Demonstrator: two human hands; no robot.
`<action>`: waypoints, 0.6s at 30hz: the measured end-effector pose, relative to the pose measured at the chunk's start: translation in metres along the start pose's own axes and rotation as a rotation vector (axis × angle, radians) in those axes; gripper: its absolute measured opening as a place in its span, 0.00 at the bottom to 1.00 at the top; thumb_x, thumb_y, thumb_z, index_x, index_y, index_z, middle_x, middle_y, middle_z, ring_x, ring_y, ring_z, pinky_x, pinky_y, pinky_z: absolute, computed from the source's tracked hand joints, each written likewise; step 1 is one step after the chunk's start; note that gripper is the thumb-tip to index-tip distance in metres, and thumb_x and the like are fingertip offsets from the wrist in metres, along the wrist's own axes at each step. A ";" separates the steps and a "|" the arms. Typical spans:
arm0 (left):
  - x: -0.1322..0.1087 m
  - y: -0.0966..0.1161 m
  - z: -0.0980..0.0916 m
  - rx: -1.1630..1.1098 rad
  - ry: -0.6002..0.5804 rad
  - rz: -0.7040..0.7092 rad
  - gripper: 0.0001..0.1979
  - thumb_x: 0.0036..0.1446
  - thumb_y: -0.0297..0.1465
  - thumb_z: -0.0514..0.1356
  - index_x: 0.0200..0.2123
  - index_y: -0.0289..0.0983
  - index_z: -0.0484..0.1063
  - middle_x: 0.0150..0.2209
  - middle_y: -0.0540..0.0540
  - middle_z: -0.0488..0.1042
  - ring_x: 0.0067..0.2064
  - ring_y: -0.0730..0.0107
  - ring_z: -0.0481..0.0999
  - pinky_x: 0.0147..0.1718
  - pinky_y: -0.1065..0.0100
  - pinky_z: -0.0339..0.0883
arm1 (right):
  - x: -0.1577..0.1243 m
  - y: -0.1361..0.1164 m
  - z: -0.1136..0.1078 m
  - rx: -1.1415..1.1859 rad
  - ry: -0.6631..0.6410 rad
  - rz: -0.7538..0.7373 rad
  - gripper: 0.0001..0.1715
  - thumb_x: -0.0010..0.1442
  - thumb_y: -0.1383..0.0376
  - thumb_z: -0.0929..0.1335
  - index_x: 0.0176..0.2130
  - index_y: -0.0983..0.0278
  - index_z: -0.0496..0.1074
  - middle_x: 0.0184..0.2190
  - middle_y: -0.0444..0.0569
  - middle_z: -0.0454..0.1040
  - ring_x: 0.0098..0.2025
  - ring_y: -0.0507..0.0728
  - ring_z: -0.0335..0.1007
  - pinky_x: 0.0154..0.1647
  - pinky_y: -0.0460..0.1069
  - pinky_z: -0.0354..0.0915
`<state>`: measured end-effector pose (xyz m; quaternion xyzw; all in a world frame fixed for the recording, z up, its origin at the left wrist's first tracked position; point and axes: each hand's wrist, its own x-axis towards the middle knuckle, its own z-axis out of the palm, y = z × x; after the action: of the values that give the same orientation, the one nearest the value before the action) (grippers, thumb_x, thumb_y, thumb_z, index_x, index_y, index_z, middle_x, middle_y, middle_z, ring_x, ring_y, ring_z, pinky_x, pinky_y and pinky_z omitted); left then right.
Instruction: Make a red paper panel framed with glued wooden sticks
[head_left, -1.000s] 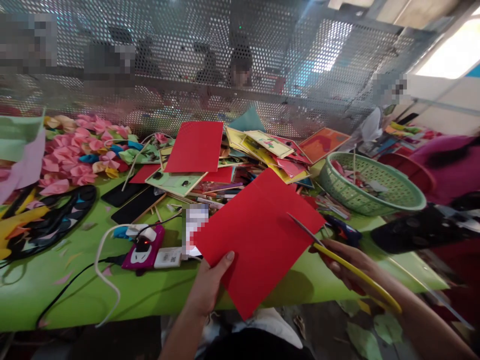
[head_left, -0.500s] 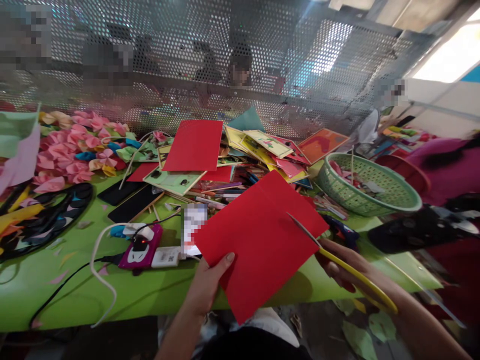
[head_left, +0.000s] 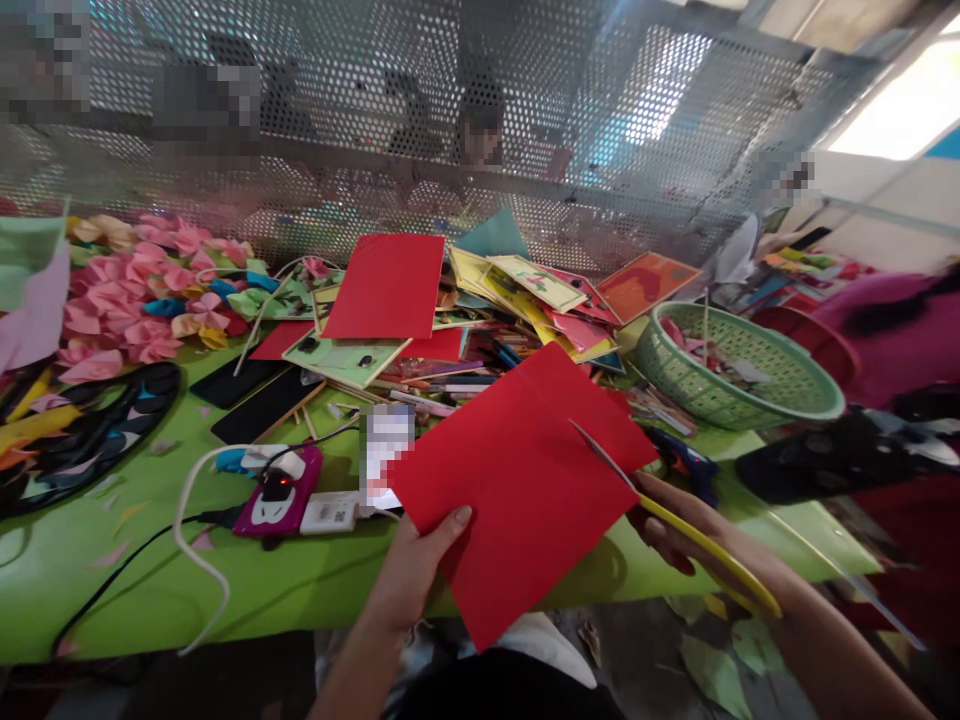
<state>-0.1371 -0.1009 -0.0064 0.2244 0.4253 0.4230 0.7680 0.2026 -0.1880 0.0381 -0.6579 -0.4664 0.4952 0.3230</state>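
Note:
A sheet of red paper (head_left: 517, 500) is held up over the near edge of the table, tilted toward me. My left hand (head_left: 431, 550) pinches its lower left side, thumb on top and the other fingers hidden beneath. At the right, my right hand (head_left: 690, 530) is closed around yellow-handled scissors (head_left: 712, 550). One blade lies over the upper face of the paper, pointing up and left; the other blade is hidden under the sheet. Part of the right side appears cut along the blade.
A magenta power strip (head_left: 281, 490) with plugs and cables sits left on the green table (head_left: 285, 590). Behind are piled cards (head_left: 532, 285), another red sheet (head_left: 386, 285) and pink paper flowers (head_left: 142, 280). A green basket (head_left: 739, 375) and a glue gun (head_left: 682, 460) stand right.
My right hand and the scissors have shifted slightly, with the yellow handle moving a little up and left. The paper and my left hand stay nearly the same.

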 end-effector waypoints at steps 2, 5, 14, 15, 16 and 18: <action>-0.001 0.001 0.002 0.000 0.009 0.006 0.28 0.41 0.39 0.80 0.45 0.34 0.82 0.46 0.39 0.85 0.45 0.55 0.84 0.46 0.59 0.77 | 0.003 0.000 0.001 0.008 -0.013 0.061 0.47 0.57 0.41 0.74 0.65 0.59 0.63 0.29 0.40 0.65 0.21 0.47 0.56 0.16 0.42 0.56; -0.002 0.002 0.002 -0.006 0.017 0.008 0.28 0.41 0.39 0.80 0.45 0.34 0.82 0.46 0.39 0.85 0.45 0.55 0.84 0.46 0.59 0.77 | 0.006 -0.003 0.004 0.008 -0.030 0.094 0.44 0.55 0.40 0.74 0.60 0.60 0.65 0.26 0.37 0.62 0.18 0.45 0.52 0.14 0.42 0.52; -0.003 0.004 0.003 -0.011 0.011 -0.005 0.29 0.40 0.39 0.80 0.46 0.34 0.82 0.47 0.37 0.84 0.46 0.53 0.84 0.46 0.59 0.77 | 0.001 -0.019 0.021 0.039 0.052 0.052 0.37 0.55 0.40 0.74 0.52 0.62 0.70 0.21 0.34 0.58 0.15 0.44 0.46 0.12 0.41 0.45; -0.003 0.004 0.003 -0.011 0.005 -0.007 0.29 0.40 0.40 0.80 0.46 0.34 0.82 0.47 0.37 0.84 0.46 0.52 0.84 0.46 0.58 0.78 | 0.001 -0.019 0.021 0.045 0.052 0.050 0.36 0.56 0.40 0.74 0.51 0.62 0.70 0.21 0.34 0.58 0.15 0.44 0.46 0.12 0.41 0.45; -0.003 0.005 0.002 -0.011 0.000 -0.012 0.29 0.40 0.40 0.80 0.46 0.34 0.82 0.48 0.36 0.84 0.46 0.51 0.84 0.47 0.58 0.78 | 0.002 -0.017 0.021 0.057 0.044 0.051 0.35 0.56 0.41 0.74 0.50 0.61 0.70 0.21 0.34 0.58 0.15 0.44 0.46 0.12 0.42 0.46; -0.001 0.004 0.001 -0.009 -0.011 -0.022 0.29 0.41 0.40 0.79 0.46 0.34 0.81 0.49 0.36 0.84 0.48 0.50 0.84 0.48 0.57 0.77 | 0.004 -0.012 0.020 0.088 0.019 0.053 0.33 0.55 0.42 0.75 0.49 0.60 0.70 0.22 0.35 0.59 0.16 0.44 0.48 0.13 0.42 0.48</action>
<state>-0.1389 -0.0998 -0.0025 0.2184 0.4215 0.4154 0.7759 0.1803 -0.1802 0.0415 -0.6597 -0.4236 0.5175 0.3428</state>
